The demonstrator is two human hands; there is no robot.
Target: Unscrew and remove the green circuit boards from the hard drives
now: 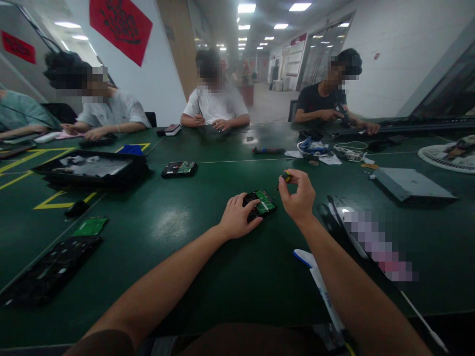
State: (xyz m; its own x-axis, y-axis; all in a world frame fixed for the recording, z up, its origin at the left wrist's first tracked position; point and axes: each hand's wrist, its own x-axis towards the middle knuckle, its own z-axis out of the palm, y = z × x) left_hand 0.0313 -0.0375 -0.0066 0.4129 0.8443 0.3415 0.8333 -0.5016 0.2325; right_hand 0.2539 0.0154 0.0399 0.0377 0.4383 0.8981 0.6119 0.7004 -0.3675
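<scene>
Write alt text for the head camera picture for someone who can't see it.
A person's left hand rests on a small black device with a green circuit board on a dark green table, while the right hand holds a yellow-and-black tool beside it. Other people sit across the table.

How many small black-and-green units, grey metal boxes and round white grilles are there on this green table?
Small black-and-green units, one under the left hand: 2
Grey metal boxes: 1
Round white grilles: 1
Total: 4
</scene>
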